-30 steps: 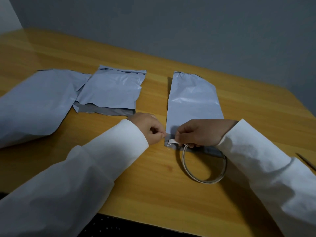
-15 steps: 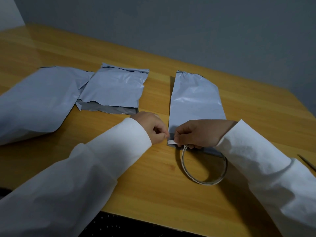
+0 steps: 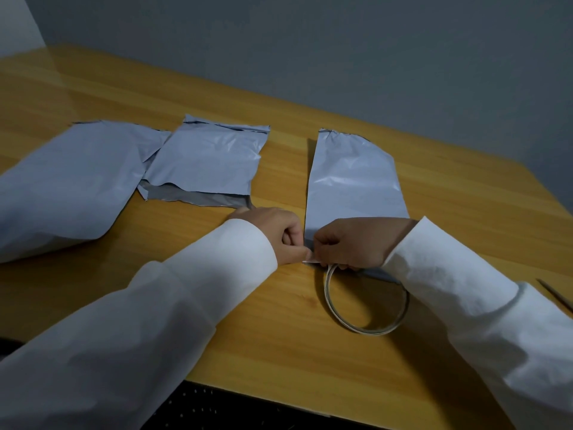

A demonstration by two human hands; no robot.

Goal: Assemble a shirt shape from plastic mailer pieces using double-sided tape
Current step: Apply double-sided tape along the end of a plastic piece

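Both hands meet at the lower centre of the head view, fingers curled. Left hand (image 3: 276, 235) pinches the free white end of the tape (image 3: 311, 260) between thumb and forefinger; right hand (image 3: 350, 243) pinches the same strip just beside it, its curled fingers resting on the near edge of the right mailer piece (image 3: 353, 178). From the right hand a thin tape roll (image 3: 366, 301) (little more than a narrow ring) hangs down onto the wooden table (image 3: 279, 342) toward the lower right of centre. Whether the tape end already adheres to the plastic cannot be told.

Right mailer piece: a tall grey panel lying flat, right of centre, its far edge ragged. Middle mailer piece (image 3: 207, 162): a squarer panel, left of centre, with a darker inner layer showing along its near edge. Left mailer piece (image 3: 68, 184): the largest, at the left edge of the frame, its upper right corner tucked under the middle piece. White sleeves (image 3: 155, 330) cover both forearms. At the far right edge, a thin stick (image 3: 556, 294) lies on the table.
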